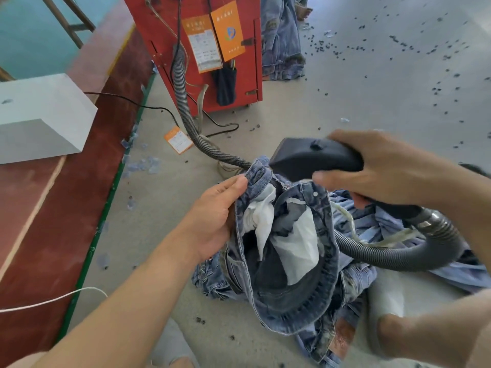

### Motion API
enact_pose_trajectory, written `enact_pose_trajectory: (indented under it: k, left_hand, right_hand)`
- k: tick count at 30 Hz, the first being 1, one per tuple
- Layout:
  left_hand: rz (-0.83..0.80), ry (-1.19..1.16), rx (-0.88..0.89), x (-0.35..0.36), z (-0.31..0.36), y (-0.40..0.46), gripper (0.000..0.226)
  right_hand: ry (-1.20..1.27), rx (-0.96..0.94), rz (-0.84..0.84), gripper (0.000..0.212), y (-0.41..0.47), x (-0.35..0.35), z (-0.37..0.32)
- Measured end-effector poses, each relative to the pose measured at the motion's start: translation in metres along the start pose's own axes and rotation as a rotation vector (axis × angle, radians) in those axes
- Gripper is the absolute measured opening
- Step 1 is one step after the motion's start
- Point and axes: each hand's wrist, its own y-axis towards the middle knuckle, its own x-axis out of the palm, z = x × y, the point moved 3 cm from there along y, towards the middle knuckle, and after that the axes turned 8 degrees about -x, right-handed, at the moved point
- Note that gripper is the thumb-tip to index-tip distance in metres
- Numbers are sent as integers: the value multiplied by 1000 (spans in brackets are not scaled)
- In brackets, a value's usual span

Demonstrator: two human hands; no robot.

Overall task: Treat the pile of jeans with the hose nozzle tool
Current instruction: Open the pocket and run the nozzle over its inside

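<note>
- Behind the jeans [281, 251]: red cabinet [225, 49], hose [186, 102] snaking over the floor [372, 88].
- Left hand [215, 219] pinches the waistband, held open.
- Right hand [385, 168] grips the nozzle [313, 158], long axis roughly level, mouth pointing left, just above the waistband.

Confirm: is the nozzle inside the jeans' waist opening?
No, the nozzle in the right hand sits above the jeans, outside the waistband.
</note>
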Motion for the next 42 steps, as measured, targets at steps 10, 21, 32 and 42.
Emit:
enact_pose_trajectory:
  k: [10, 21, 32, 42]
  left_hand:
    - [35, 5, -29, 1, -2, -1, 37]
    - [93, -323, -104, -6, 7, 3, 41]
    - [59, -158, 58, -6, 10, 3, 24]
    - [27, 120, 124, -3, 15, 1, 21]
  right_hand:
    - [222, 187, 237, 20, 22, 25, 15]
    - [285, 360, 206, 54, -4, 51, 32]
    - [446, 359, 357, 19, 11, 28, 40]
    - [584, 318, 223, 20, 10, 20, 37]
